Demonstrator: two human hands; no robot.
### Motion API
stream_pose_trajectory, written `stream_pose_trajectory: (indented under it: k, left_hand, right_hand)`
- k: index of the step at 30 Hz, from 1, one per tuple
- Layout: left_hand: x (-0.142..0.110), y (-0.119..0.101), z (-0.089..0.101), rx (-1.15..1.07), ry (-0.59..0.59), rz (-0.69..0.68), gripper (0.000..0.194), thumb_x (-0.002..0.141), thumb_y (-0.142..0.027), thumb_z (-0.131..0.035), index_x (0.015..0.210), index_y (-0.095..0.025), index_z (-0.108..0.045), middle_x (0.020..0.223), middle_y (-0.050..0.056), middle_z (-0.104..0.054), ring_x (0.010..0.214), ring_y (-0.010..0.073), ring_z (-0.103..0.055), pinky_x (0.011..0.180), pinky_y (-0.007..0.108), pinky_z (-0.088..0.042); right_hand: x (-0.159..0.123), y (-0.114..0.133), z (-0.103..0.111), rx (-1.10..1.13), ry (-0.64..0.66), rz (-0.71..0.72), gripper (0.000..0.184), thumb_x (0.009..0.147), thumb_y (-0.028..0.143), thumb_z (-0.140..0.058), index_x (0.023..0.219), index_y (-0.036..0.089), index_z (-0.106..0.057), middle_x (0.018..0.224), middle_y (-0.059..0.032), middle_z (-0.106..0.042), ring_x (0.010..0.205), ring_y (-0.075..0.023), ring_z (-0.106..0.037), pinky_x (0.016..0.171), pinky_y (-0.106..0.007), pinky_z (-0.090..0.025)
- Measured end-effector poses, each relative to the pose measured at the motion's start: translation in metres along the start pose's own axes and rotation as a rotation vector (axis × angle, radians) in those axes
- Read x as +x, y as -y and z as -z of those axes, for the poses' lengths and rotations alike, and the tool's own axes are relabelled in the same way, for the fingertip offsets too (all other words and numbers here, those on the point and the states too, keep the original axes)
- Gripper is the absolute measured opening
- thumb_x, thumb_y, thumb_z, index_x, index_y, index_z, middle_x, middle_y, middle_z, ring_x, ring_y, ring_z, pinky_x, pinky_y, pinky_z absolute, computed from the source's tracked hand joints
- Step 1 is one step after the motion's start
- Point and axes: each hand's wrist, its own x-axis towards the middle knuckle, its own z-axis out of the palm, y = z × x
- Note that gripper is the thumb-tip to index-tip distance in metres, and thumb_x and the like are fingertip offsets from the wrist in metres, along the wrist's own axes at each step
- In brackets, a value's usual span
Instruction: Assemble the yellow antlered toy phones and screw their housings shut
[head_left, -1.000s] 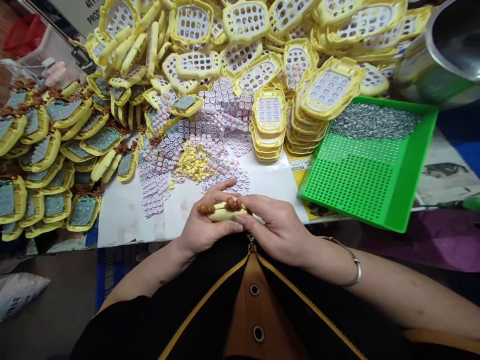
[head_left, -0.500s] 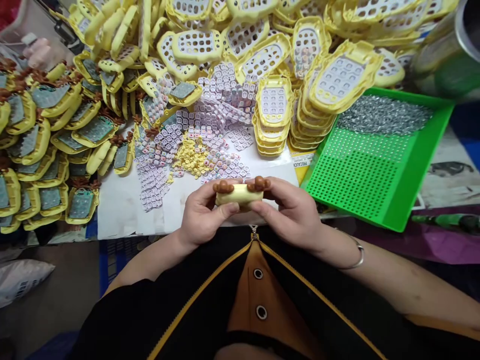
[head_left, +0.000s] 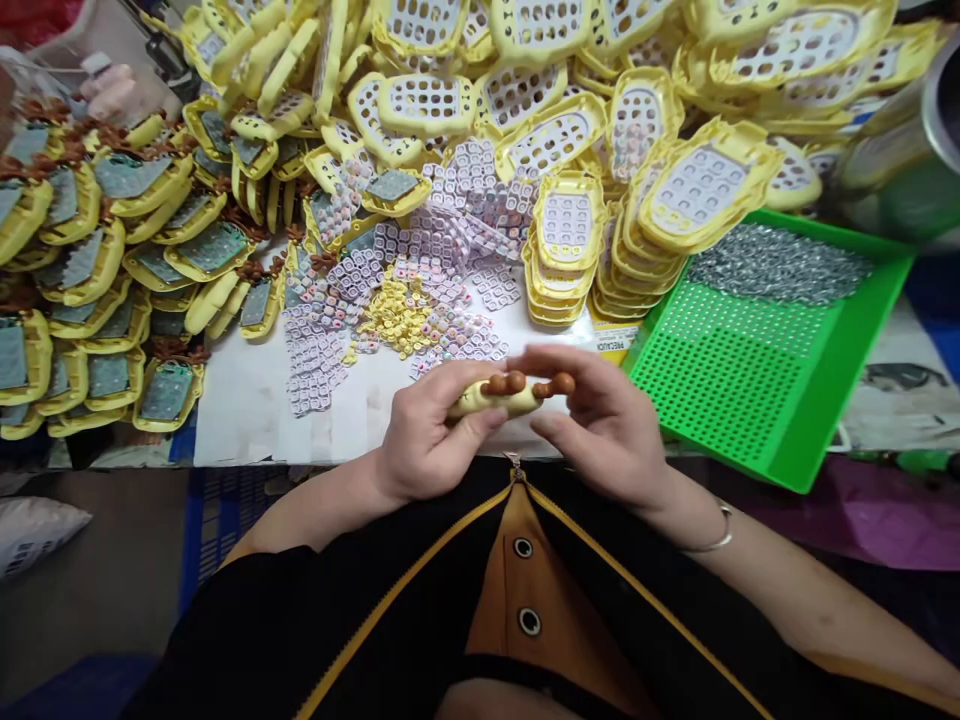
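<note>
A small yellow toy shell with brown knobs is held edge-on just above the table's near edge. My left hand grips its left end, thumb underneath and fingers curled round it. My right hand touches its right end at the brown knobs, with the fingers partly spread and blurred. Right behind the hands lie loose pink-white keypad pieces and small yellow buttons on white paper.
A big heap of yellow shells with holes fills the back. Shells with grey boards are piled at the left. A green perforated tray with metal bits stands at the right, a steel pot behind it. Another person's hand shows far left.
The yellow shell has been turned in my hands and lifted slightly. My right hand's fingers have loosened and moved along the brown knobs. The view shifted a little.
</note>
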Motion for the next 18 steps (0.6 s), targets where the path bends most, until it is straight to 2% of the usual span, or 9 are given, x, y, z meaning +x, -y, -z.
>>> stream_pose_trajectory:
  k: [2, 6, 11, 14, 16, 18]
  left_hand:
    - [-0.003, -0.001, -0.001, 0.051, 0.073, 0.020, 0.019, 0.088, -0.023, -0.064, 0.105, -0.017, -0.066, 0.095, 0.008, -0.075, 0.087, 0.0168, -0.072, 0.079, 0.028, -0.058]
    - [-0.008, -0.004, -0.005, 0.102, 0.132, -0.009, 0.024, 0.089, -0.022, -0.063, 0.111, -0.015, -0.065, 0.098, 0.010, -0.076, 0.088, 0.0170, -0.072, 0.078, 0.028, -0.058]
    - [-0.008, -0.007, -0.008, 0.193, 0.070, -0.081, 0.023, 0.088, -0.026, -0.064, 0.108, -0.016, -0.066, 0.096, 0.008, -0.078, 0.084, 0.0171, -0.074, 0.075, 0.027, -0.058]
    - [-0.006, -0.005, -0.004, 0.208, 0.147, -0.038, 0.026, 0.088, -0.029, -0.064, 0.111, -0.017, -0.065, 0.100, 0.008, -0.077, 0.087, 0.0179, -0.073, 0.077, 0.029, -0.058]
    - [-0.006, -0.002, 0.000, 0.204, 0.210, 0.018, 0.029, 0.088, -0.029, -0.063, 0.115, -0.016, -0.063, 0.104, 0.008, -0.076, 0.090, 0.0182, -0.073, 0.079, 0.029, -0.058]
    - [-0.008, 0.000, 0.003, 0.225, 0.226, 0.038, 0.030, 0.089, -0.025, -0.060, 0.117, -0.014, -0.062, 0.106, 0.009, -0.075, 0.091, 0.0182, -0.073, 0.078, 0.029, -0.058]
  right_hand:
    - [0.003, 0.005, 0.006, -0.117, 0.012, 0.062, 0.044, 0.084, 0.036, -0.072, 0.125, 0.025, -0.060, 0.110, -0.0096, -0.066, 0.101, -0.0235, -0.064, 0.079, -0.038, -0.056]
    - [0.003, 0.016, 0.003, -0.309, 0.041, 0.170, 0.011, 0.087, 0.018, -0.066, 0.097, 0.023, -0.067, 0.076, -0.0009, -0.061, 0.071, -0.0147, -0.058, 0.064, -0.030, -0.051]
    - [-0.003, 0.015, -0.007, -0.199, -0.127, 0.058, 0.003, 0.088, 0.021, -0.065, 0.085, 0.022, -0.065, 0.071, 0.0008, -0.058, 0.066, -0.0136, -0.055, 0.060, -0.028, -0.046]
    - [-0.002, 0.007, -0.004, -0.134, -0.180, -0.020, 0.008, 0.089, 0.028, -0.064, 0.082, 0.023, -0.066, 0.070, 0.0010, -0.058, 0.066, -0.0139, -0.054, 0.061, -0.030, -0.044]
    - [0.000, 0.002, 0.001, -0.117, -0.175, -0.056, 0.009, 0.089, 0.030, -0.064, 0.084, 0.024, -0.067, 0.072, 0.0008, -0.059, 0.068, -0.0145, -0.054, 0.064, -0.031, -0.044]
    - [0.001, 0.000, 0.005, -0.112, -0.100, -0.094, 0.012, 0.083, 0.032, -0.072, 0.090, 0.024, -0.066, 0.080, -0.0002, -0.062, 0.073, -0.0157, -0.057, 0.068, -0.032, -0.046]
